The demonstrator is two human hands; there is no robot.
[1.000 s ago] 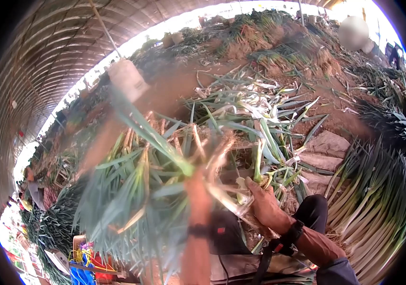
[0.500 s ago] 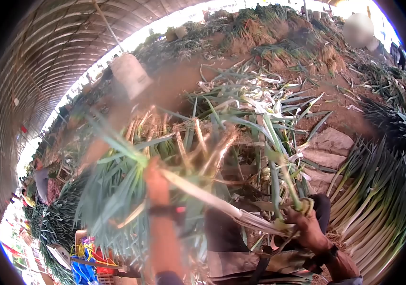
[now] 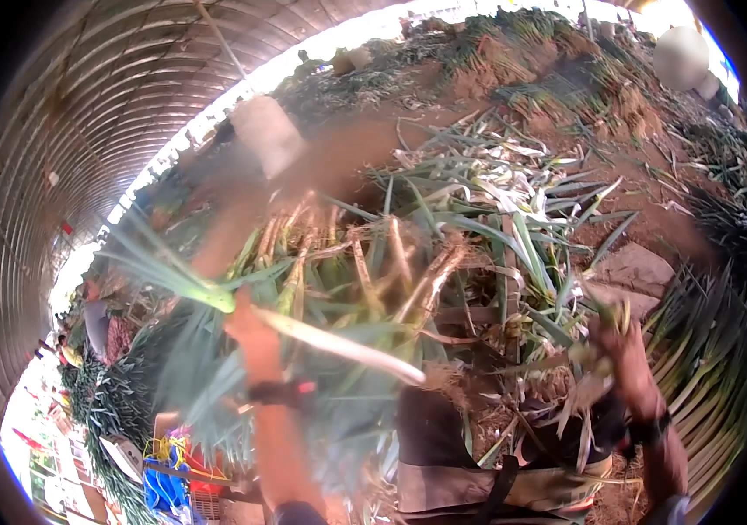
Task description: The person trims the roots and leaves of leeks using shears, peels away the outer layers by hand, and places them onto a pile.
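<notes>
My left hand (image 3: 254, 335) is wrapped round a long green onion (image 3: 338, 348) just below its leaves. The smooth white stalk slants down to the right and ends in a root tuft near my knee. At the right, my right hand (image 3: 621, 354) is closed on a blurred bunch of stripped onion leaves (image 3: 582, 398), whose pale ends hang below it. Unpeeled green onions (image 3: 303, 249) with brown, soil-covered stalks and roots lie in front of my left hand. Peeled green onions (image 3: 715, 367) lie in a row beside my right arm.
Stripped leaves (image 3: 513, 188) are heaped ahead on the brown soil. A pale slab-like piece (image 3: 636, 271) lies right of them. At the lower left are a blue bag (image 3: 166, 486) and a dark green onion heap (image 3: 115, 398). Another person (image 3: 96, 324) is at the far left.
My hands have moved apart: the left goes left with the green onion, the right moves up and right with stripped leaves. The stalk's root end has come away from my right hand, now bare white.
</notes>
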